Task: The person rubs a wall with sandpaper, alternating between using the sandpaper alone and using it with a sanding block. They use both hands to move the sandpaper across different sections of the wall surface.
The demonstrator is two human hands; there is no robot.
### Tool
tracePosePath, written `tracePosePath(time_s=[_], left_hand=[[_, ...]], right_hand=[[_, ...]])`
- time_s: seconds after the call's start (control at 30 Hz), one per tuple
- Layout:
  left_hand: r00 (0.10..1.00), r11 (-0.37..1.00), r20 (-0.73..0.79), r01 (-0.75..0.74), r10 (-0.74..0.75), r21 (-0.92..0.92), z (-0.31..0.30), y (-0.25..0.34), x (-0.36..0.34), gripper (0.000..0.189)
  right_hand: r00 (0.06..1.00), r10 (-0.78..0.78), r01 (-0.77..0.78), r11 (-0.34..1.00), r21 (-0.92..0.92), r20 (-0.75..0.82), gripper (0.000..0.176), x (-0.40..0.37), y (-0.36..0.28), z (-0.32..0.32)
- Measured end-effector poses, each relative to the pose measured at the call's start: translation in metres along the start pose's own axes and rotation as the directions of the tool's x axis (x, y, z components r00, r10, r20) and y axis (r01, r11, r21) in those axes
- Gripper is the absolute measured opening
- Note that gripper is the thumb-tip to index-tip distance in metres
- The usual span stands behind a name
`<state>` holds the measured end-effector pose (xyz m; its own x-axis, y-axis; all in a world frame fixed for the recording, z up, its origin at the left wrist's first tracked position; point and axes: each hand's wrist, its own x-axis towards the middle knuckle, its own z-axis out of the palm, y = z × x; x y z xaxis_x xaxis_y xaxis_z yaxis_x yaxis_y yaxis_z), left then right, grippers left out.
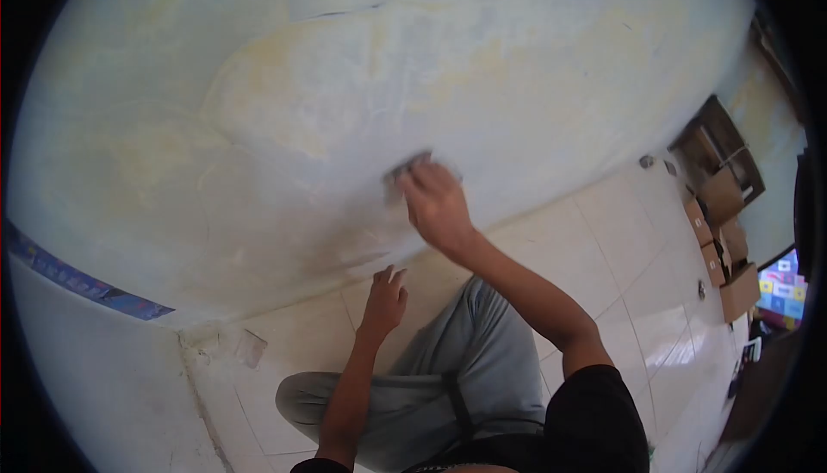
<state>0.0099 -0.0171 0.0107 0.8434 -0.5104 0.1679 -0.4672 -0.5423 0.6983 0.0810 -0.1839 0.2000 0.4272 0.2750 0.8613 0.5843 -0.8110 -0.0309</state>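
Observation:
In the head view my right hand (439, 206) is closed on a flat grey pad (419, 161) and holds it against the patchy wall (517, 94). Motion blurs the pad, and my fingers cover part of it, so I cannot tell its exact kind. Lower down, my left hand (385, 301) has its fingers apart and nothing in them, close to the foot of the wall. Yellowish and whitish patches mark the wall surface, with a thin dark crack (345, 13) higher up.
My bent legs in grey trousers (482, 361) rest on the tiled floor (603, 249). Cardboard boxes (739, 292) and a wooden frame (719, 147) stand at the right, near a lit screen (782, 288). A blue printed strip (86, 282) runs along the left wall.

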Motion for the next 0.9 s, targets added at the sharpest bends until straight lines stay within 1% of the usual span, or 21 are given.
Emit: tracePosePath(time_s=[0.03,0.1,0.13,0.17,0.23,0.27,0.33,0.37,0.43,0.47,0.53,0.57,0.6,0.67,0.7,0.73,0.77,0.83,0.9], left_hand=[[1.000,1.000,-0.020,0.005,-0.005,-0.002,-0.001,0.000,0.000,0.042],[1.000,1.000,-0.003,0.005,-0.005,0.003,0.000,-0.001,-0.002,0.043],[1.000,1.000,-0.016,0.007,-0.007,0.001,-0.003,0.002,0.001,0.043],[1.000,1.000,-0.024,0.011,-0.011,0.009,-0.003,0.003,0.001,0.043],[0.999,1.000,-0.028,0.025,-0.025,0.003,0.001,0.003,-0.001,0.043],[0.999,1.000,-0.028,0.021,-0.020,0.006,0.001,0.003,-0.001,0.043],[0.999,1.000,-0.037,0.005,-0.005,0.008,0.001,0.002,0.001,0.043],[0.999,1.000,-0.029,0.013,-0.013,0.005,0.001,0.002,-0.002,0.043],[0.999,1.000,-0.032,0.017,-0.017,0.003,-0.002,-0.001,-0.001,0.043],[0.999,1.000,-0.031,0.017,-0.017,-0.001,-0.001,-0.002,-0.005,0.043],[0.999,1.000,-0.035,0.018,-0.018,0.000,-0.004,-0.003,-0.005,0.043],[0.998,0.999,-0.045,0.031,-0.031,0.008,-0.005,0.000,-0.007,0.042],[0.997,0.999,-0.062,0.043,-0.042,0.013,-0.005,0.002,-0.005,0.041],[0.997,0.999,-0.061,0.042,-0.041,0.010,-0.003,0.003,-0.006,0.041],[0.997,1.000,-0.068,0.022,-0.020,0.019,-0.002,0.002,-0.005,0.041],[0.997,1.000,-0.076,0.016,-0.014,0.018,-0.003,0.002,-0.002,0.041],[0.997,1.000,-0.076,0.008,-0.007,0.011,-0.002,0.001,-0.002,0.041],[0.997,1.000,-0.076,0.004,-0.004,0.002,-0.001,0.000,-0.007,0.041],[0.997,1.000,-0.079,-0.011,0.011,-0.004,0.000,-0.003,-0.008,0.041]], right_hand=[[1.000,-0.019,0.019,1.000,0.009,0.001,0.022,0.002,0.002,-0.002],[0.998,-0.029,0.030,1.000,-0.009,0.062,0.018,0.006,0.003,-0.011],[0.999,-0.021,0.020,0.999,-0.037,-0.035,0.020,0.023,0.014,-0.020],[0.991,0.001,-0.010,0.998,-0.070,-0.131,0.027,0.050,0.019,-0.035],[0.973,0.144,-0.159,0.985,-0.073,-0.182,0.029,0.080,0.006,-0.050],[0.974,0.149,-0.163,0.984,-0.073,-0.168,0.029,0.069,0.005,-0.046],[0.998,0.053,-0.054,0.998,-0.034,-0.025,0.024,0.028,0.009,-0.026],[1.000,0.009,-0.009,0.999,-0.040,-0.008,0.024,0.007,0.003,-0.009],[0.994,-0.043,0.044,0.999,-0.014,0.099,0.027,-0.004,0.002,-0.003],[0.993,-0.048,0.049,0.999,-0.008,0.104,0.027,-0.001,0.004,-0.007],[1.000,-0.031,0.031,0.997,-0.076,0.007,0.023,0.026,0.017,-0.023],[0.995,0.036,-0.047,0.991,-0.128,-0.091,0.023,0.054,0.013,-0.040],[0.965,0.158,-0.171,0.984,-0.046,-0.212,0.023,0.077,0.013,-0.052],[0.971,0.161,-0.175,0.982,-0.069,-0.176,0.021,0.066,0.007,-0.044],[0.975,0.155,-0.172,0.980,-0.099,-0.162,0.020,0.058,0.006,-0.040],[0.988,0.106,-0.113,0.992,-0.054,-0.113,0.024,0.032,0.006,-0.025],[0.996,0.083,-0.084,0.996,-0.028,-0.018,0.030,-0.003,0.010,-0.003],[0.990,-0.040,0.049,0.997,-0.064,0.132,0.014,-0.017,-0.004,0.005],[0.995,-0.091,0.086,0.985,-0.148,-0.027,0.014,0.003,0.019,-0.007]])
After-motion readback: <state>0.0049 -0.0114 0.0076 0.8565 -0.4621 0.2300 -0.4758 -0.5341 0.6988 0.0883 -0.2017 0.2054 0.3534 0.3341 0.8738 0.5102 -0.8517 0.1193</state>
